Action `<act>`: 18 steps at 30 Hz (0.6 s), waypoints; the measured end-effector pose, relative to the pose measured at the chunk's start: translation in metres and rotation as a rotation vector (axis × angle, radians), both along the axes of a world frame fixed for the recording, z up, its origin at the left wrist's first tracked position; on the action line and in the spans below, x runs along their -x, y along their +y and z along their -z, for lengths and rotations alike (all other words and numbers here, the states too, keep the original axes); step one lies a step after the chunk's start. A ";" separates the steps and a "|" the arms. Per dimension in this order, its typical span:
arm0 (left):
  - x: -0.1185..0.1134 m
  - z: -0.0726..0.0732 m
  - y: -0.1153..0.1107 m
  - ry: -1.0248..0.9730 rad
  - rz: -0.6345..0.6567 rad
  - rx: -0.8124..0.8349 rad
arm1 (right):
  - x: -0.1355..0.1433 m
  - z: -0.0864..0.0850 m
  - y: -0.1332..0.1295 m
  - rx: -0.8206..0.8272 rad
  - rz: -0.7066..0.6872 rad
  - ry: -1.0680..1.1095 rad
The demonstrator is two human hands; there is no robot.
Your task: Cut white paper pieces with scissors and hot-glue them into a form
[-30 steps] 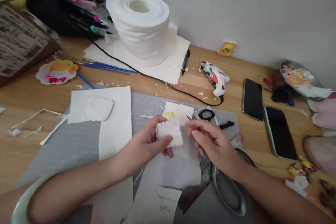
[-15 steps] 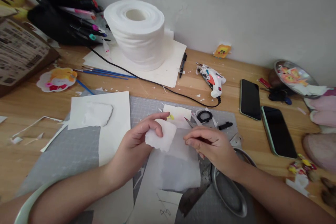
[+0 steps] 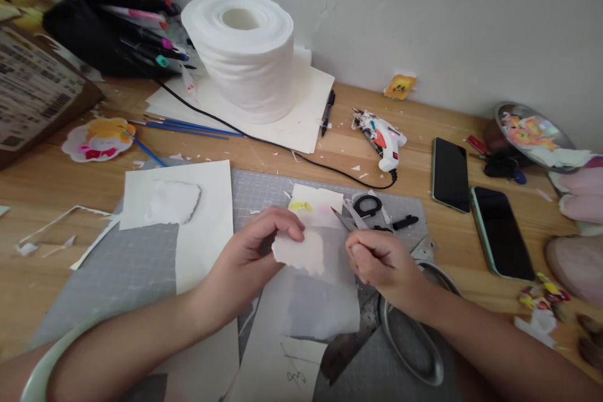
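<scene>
Between its thumb and fingers, my left hand (image 3: 257, 257) holds a small white paper piece (image 3: 301, 251) with a wavy edge. To its right, my right hand (image 3: 379, 260) is closed, and whatever its fingers may hold is hidden. Just beyond that hand lies a pointed grey tool (image 3: 343, 220) with a reddish tip. A translucent sheet (image 3: 320, 311) lies below both hands, over white paper with pen marks. Under my right wrist are large metal scissors (image 3: 414, 352). A black-handled ring (image 3: 367, 205) sits farther back on the grey cutting mat (image 3: 113, 289).
A white roll (image 3: 245, 63) stands on paper sheets. Its neighbours are a glue gun (image 3: 389, 141) with a black cord, a marker (image 3: 328, 113) and blue paintbrushes (image 3: 188, 129). Two phones (image 3: 450, 173) and a metal bowl (image 3: 541, 138) are on the right; a paint palette (image 3: 98, 139) is left.
My right hand has moved slightly right and curled from a pinch into a tighter fist. My left hand has turned the paper piece and shifted it a little right.
</scene>
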State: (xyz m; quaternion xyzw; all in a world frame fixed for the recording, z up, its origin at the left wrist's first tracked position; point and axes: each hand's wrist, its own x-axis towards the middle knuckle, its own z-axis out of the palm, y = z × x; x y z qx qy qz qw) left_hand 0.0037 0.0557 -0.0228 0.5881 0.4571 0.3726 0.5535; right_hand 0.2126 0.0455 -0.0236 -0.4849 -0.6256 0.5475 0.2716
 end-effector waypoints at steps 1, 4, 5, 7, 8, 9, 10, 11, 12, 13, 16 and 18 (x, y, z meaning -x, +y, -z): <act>0.000 -0.001 0.000 0.028 0.020 0.019 | 0.000 -0.001 0.001 0.033 0.002 0.014; 0.000 -0.003 -0.001 0.061 0.129 0.179 | 0.001 -0.004 0.003 0.112 0.019 0.093; 0.000 -0.004 -0.001 0.045 0.178 0.247 | 0.001 -0.005 0.004 0.122 0.031 0.118; 0.000 -0.005 0.000 0.062 0.221 0.291 | 0.001 -0.006 0.005 0.132 0.058 0.146; 0.000 -0.005 0.000 0.078 0.223 0.289 | 0.001 -0.006 0.005 0.140 0.067 0.150; 0.000 -0.004 0.001 0.093 0.216 0.286 | 0.001 -0.006 0.006 0.151 0.070 0.152; 0.000 -0.004 0.002 0.104 0.205 0.282 | 0.001 -0.006 0.006 0.162 0.070 0.155; 0.000 -0.003 0.003 0.110 0.194 0.282 | 0.001 -0.005 0.006 0.175 0.068 0.160; 0.000 -0.003 0.004 0.113 0.188 0.286 | 0.001 -0.005 0.006 0.186 0.064 0.167; 0.000 -0.003 0.004 0.114 0.184 0.290 | 0.001 -0.005 0.006 0.198 0.060 0.174; 0.000 -0.003 0.005 0.125 0.189 0.302 | 0.003 -0.006 0.005 0.202 0.068 0.181; 0.000 -0.004 0.005 0.153 0.180 0.306 | 0.004 -0.006 0.005 0.162 0.082 0.168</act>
